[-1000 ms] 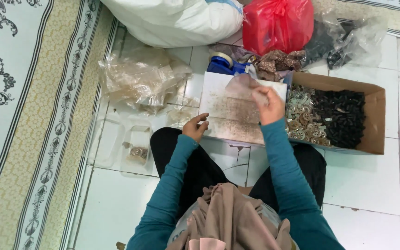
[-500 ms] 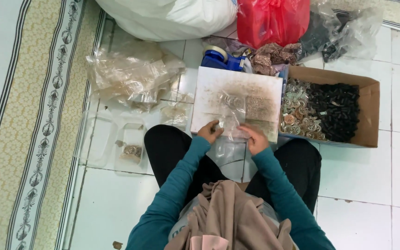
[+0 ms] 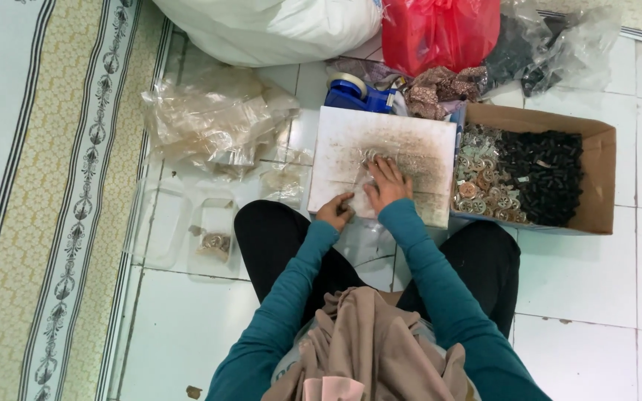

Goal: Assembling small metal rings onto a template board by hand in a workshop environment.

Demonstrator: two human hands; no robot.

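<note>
Head view: person is sitting on the tiled floor (image 3: 603, 297), working over a white board (image 3: 410, 141) stained brown. Right hand (image 3: 388, 186) is lying flat on a small clear bag (image 3: 369, 167) near the board's near edge, fingers spread and pressing down. Left hand (image 3: 336, 212) is at the board's near left corner, fingers curled together, seemingly pinching the bag's edge, though it is too small to be sure. Step looks like filling or flattening the bag; the next move is probably calling for a firm pinch on the bag's mouth.

Counts: one cardboard box (image 3: 603, 178) touching the board's right edge, holding two heaps, metal rounds and black pieces; one red bag (image 3: 440, 30); one blue tape dispenser (image 3: 358, 93) at the far edge; one white sack (image 3: 261, 26); two clear trays (image 3: 187, 230).
</note>
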